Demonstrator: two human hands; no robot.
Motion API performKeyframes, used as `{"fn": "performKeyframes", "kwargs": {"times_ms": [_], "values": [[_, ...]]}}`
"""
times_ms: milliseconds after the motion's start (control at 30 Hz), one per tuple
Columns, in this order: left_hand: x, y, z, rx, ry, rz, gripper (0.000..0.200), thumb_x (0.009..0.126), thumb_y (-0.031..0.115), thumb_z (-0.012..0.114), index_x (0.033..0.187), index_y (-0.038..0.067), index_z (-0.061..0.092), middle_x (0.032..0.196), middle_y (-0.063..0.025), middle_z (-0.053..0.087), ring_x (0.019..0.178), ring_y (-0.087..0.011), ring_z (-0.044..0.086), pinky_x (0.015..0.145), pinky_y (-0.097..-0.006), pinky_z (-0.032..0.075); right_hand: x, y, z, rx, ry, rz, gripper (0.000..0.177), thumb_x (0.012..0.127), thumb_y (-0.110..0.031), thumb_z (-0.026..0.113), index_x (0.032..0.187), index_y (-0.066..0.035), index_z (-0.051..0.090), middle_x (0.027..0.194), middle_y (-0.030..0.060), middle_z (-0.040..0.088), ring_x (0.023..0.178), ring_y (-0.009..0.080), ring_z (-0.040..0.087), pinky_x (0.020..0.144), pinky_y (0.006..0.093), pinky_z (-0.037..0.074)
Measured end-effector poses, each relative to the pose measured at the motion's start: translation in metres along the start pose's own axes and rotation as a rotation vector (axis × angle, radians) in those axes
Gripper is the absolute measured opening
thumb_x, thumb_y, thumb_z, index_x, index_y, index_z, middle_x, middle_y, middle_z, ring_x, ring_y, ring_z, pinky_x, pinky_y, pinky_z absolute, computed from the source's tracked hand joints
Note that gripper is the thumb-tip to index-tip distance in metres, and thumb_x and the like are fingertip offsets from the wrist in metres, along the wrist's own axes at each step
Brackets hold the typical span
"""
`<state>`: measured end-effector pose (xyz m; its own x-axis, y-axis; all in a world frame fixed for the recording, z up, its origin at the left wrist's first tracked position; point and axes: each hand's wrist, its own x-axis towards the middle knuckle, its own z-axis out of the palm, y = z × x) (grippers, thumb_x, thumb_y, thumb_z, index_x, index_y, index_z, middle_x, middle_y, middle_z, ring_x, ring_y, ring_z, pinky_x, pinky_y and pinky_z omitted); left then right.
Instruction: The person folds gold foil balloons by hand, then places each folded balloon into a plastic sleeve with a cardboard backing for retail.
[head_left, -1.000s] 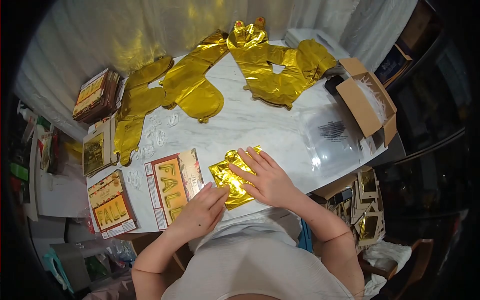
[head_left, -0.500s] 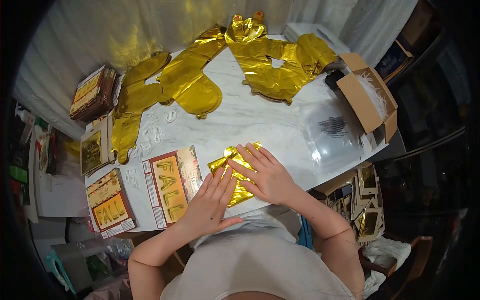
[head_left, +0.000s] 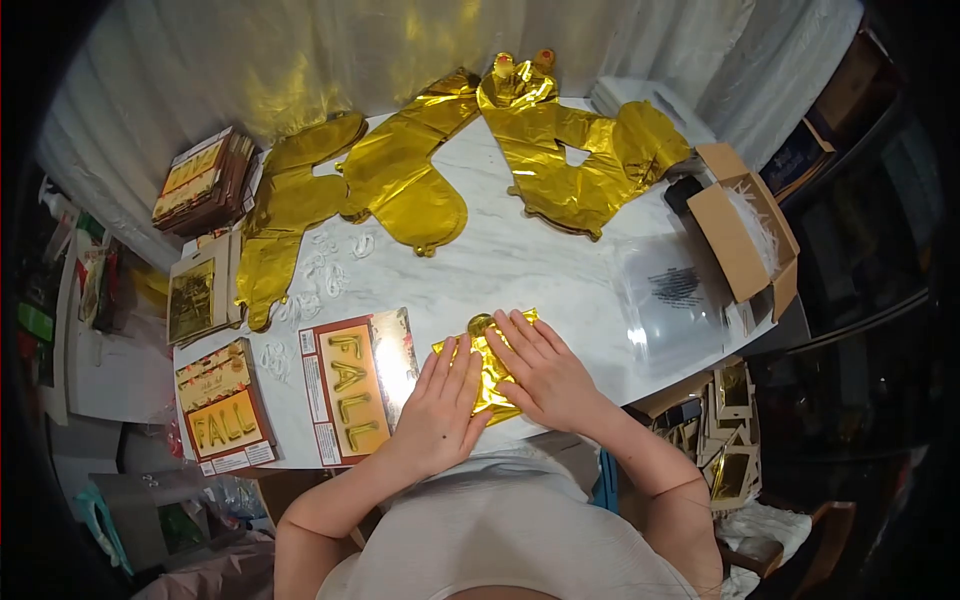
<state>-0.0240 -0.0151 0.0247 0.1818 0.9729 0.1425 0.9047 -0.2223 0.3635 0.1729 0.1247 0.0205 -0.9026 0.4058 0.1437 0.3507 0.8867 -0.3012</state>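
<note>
A folded gold foil balloon (head_left: pixel 492 385) lies on the white marbled table near its front edge. My left hand (head_left: pixel 440 400) rests flat on its left part, fingers stretched out. Across its right part lies my right hand (head_left: pixel 548 380), also flat with fingers extended. Both palms cover much of the foil, so its full outline is hidden. Just left of my left hand is an opened printed "FALL" package card (head_left: pixel 352 385). Farther back, flat gold foil letter balloons (head_left: pixel 400 190) are spread out, with another large gold one (head_left: pixel 580 165) to the right.
Stacked "FALL" packages (head_left: pixel 228 410) sit at the left, with more packages (head_left: pixel 200 185) behind. White string bundles (head_left: pixel 325 275) lie near them. Clear plastic bags (head_left: pixel 665 300) and an open cardboard box (head_left: pixel 740 240) occupy the right side. Below the right edge are boxed gold-windowed cards (head_left: pixel 735 430).
The camera view has shifted slightly, so the table contents appear lower and to the right. Both hands remain flat on the foil; the left hand sits a little more along its left edge.
</note>
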Motion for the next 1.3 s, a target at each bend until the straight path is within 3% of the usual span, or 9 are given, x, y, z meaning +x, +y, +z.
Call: {"fn": "performKeyframes", "kwargs": {"times_ms": [167,367,500,667,800,867,933,1033,1300], "values": [[0.000,0.000,0.000,-0.001,0.012,-0.010,0.075,0.102,0.034,0.064,0.156,-0.014,0.041,0.166,-0.0353,0.035,0.157,-0.0508,0.031,0.129,-0.0575,0.025,0.015,0.007,-0.010,0.085,0.049,-0.013,0.067,0.101,-0.029,0.066,0.159,-0.001,0.047,0.163,0.0205,0.048,0.150,0.0400,0.045,0.122,0.0486,0.037],[0.000,0.001,-0.002,0.006,0.027,0.000,0.076,0.101,0.033,0.064,0.156,-0.013,0.041,0.165,-0.0353,0.036,0.157,-0.0500,0.032,0.129,-0.0572,0.025,0.064,0.038,0.000,0.386,0.078,0.009,0.058,0.085,-0.015,0.082,0.139,-0.005,0.063,0.111,0.0134,0.064,0.108,0.0361,0.059,0.098,0.0439,0.050],[-0.001,-0.001,0.001,-0.018,0.001,0.005,0.081,0.101,0.035,0.065,0.158,-0.015,0.035,0.168,-0.0373,0.030,0.158,-0.0531,0.027,0.129,-0.0605,0.023,0.073,0.031,-0.015,0.436,-0.053,0.129,0.038,0.085,-0.010,0.081,0.121,-0.005,0.070,0.107,0.0110,0.065,0.106,0.0342,0.060,0.097,0.0413,0.050],[-0.001,-0.002,0.002,-0.026,-0.025,-0.001,0.082,0.102,0.036,0.063,0.158,-0.016,0.034,0.169,-0.0389,0.026,0.159,-0.0529,0.024,0.130,-0.0604,0.020,0.046,0.015,-0.007,0.191,0.309,-0.177,0.018,0.082,-0.003,0.076,0.099,-0.005,0.072,0.115,0.0093,0.069,0.111,0.0300,0.065,0.094,0.0407,0.052],[-0.001,-0.002,0.001,-0.051,-0.059,-0.027,0.083,0.103,0.036,0.061,0.159,-0.017,0.031,0.170,-0.0393,0.022,0.161,-0.0528,0.021,0.130,-0.0603,0.019,0.018,0.010,-0.003,0.095,0.212,-0.275,0.035,0.078,-0.006,0.075,0.112,-0.002,0.071,0.130,0.0111,0.069,0.122,0.0305,0.065,0.102,0.0429,0.052],[-0.001,-0.002,0.003,-0.065,-0.067,-0.031,0.083,0.103,0.037,0.061,0.160,-0.016,0.031,0.170,-0.0392,0.022,0.161,-0.0534,0.020,0.130,-0.0606,0.019,0.004,0.017,-0.001,0.112,0.024,-0.247,0.050,0.089,-0.014,0.073,0.136,-0.002,0.065,0.147,0.0152,0.062,0.137,0.0328,0.059,0.115,0.0456,0.046],[-0.001,-0.003,0.003,-0.075,-0.074,-0.039,0.083,0.103,0.037,0.061,0.161,-0.015,0.030,0.170,-0.0391,0.021,0.161,-0.0540,0.019,0.130,-0.0610,0.019,0.000,0.012,-0.013,0.088,-0.077,-0.279,0.072,0.099,-0.040,0.070,0.157,-0.002,0.049,0.165,0.0184,0.047,0.153,0.0354,0.044,0.126,0.0492,0.035],[-0.001,-0.004,0.002,-0.052,-0.071,-0.010,0.082,0.104,0.037,0.060,0.163,-0.010,0.030,0.171,-0.0391,0.019,0.160,-0.0549,0.018,0.129,-0.0627,0.018,-0.007,0.017,-0.021,0.113,-0.201,-0.253,0.102,0.096,-0.068,0.065,0.168,-0.004,0.033,0.174,0.0185,0.033,0.162,0.0357,0.029,0.131,0.0523,0.024],[-0.039,-0.002,-0.063,-0.165,-0.124,-0.062,0.085,0.096,0.030,0.074,0.166,0.001,0.034,0.173,-0.0323,0.022,0.161,-0.0503,0.023,0.129,-0.0628,0.023,-0.006,0.008,-0.032,0.124,-0.290,-0.233,0.116,0.085,-0.071,0.074,0.168,-0.002,0.030,0.175,0.0190,0.029,0.164,0.0361,0.025,0.132,0.0525,0.020]]}}
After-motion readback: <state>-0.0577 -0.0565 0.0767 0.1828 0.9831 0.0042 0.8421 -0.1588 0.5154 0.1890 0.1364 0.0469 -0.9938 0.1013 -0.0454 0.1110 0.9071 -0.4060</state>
